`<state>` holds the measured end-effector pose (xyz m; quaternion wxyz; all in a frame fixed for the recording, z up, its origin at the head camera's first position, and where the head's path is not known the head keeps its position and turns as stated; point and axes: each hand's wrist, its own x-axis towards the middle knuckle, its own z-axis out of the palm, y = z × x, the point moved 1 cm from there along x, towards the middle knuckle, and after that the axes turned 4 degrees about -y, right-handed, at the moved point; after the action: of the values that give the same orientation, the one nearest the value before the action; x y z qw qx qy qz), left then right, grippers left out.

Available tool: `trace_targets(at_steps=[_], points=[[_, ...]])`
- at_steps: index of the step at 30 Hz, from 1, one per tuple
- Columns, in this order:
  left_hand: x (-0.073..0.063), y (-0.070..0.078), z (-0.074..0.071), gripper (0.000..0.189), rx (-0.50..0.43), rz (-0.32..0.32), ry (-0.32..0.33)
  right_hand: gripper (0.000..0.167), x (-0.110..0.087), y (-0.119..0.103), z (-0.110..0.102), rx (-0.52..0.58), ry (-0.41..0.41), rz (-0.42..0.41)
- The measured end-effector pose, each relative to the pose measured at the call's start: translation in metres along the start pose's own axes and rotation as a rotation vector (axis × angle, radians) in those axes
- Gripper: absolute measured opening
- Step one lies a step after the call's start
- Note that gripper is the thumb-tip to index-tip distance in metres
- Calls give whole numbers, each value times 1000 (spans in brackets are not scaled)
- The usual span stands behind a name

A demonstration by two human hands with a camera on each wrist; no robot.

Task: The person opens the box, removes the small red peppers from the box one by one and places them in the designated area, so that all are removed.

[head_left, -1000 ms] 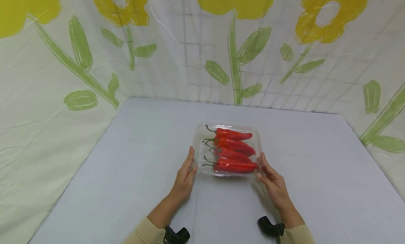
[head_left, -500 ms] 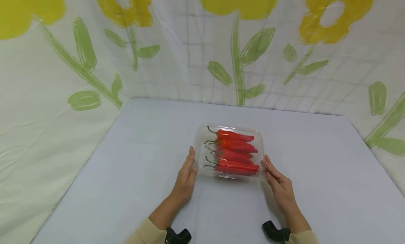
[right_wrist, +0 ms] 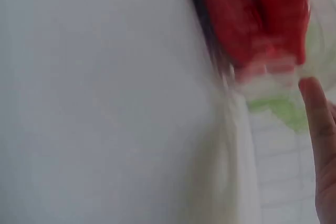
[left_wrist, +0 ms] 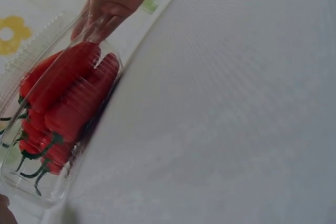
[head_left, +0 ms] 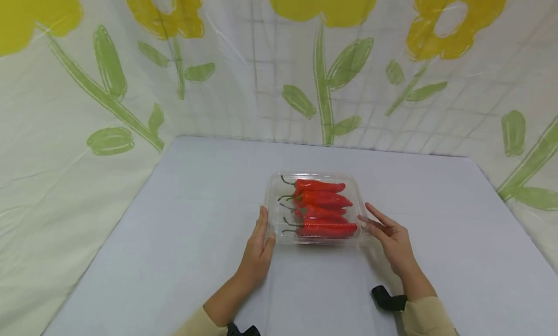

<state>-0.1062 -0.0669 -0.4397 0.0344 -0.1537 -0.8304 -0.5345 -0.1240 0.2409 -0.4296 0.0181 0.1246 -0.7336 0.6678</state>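
A clear plastic container (head_left: 356,193) with a lid holds several red chili peppers (head_left: 322,199), lying side by side with green stems to the left. My left hand (head_left: 256,256) grips its left side, thumb toward me and fingers along the wall; in the left wrist view only a bit of that hand shows, at the lower left. At the right end, my right hand (head_left: 397,244) has its fingers spread and fairly straight, the tips at the container's edge. The right wrist view is blurred and shows a straight finger (right_wrist: 319,124) beside that end; contact is hard to tell there.
The container is over a white-covered table (head_left: 200,215). Behind it hangs a white curtain (head_left: 235,94) printed with yellow flowers and green stems. A black wrist device (head_left: 388,299) sits at my right sleeve.
My right hand has loosened its grip and shifted right, its fingers spreading apart. The left hand stays at the left side. The container's right end has turned or shifted slightly.
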Motion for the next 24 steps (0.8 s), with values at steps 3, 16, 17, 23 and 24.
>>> trace_targets(at_steps=[3, 16, 17, 23, 24], points=[[2, 2, -5, 63, 39, -6, -1, 52, 15, -1, -10, -67, -82, 58], [73, -11, -50, 45, 229, 114, -68, 52, 74, -6, -37, -353, -229, 209], [81, -13, -52, 44, 251, 122, -71, 51, 78, -6, -36, -372, -218, 205], [118, -26, -59, 34, 347, 155, 9, 36, 101, -5, -34, -378, -99, 121], [125, -27, -60, 31, 351, 166, 36, 34, 106, -5, -33, -364, -73, 101]])
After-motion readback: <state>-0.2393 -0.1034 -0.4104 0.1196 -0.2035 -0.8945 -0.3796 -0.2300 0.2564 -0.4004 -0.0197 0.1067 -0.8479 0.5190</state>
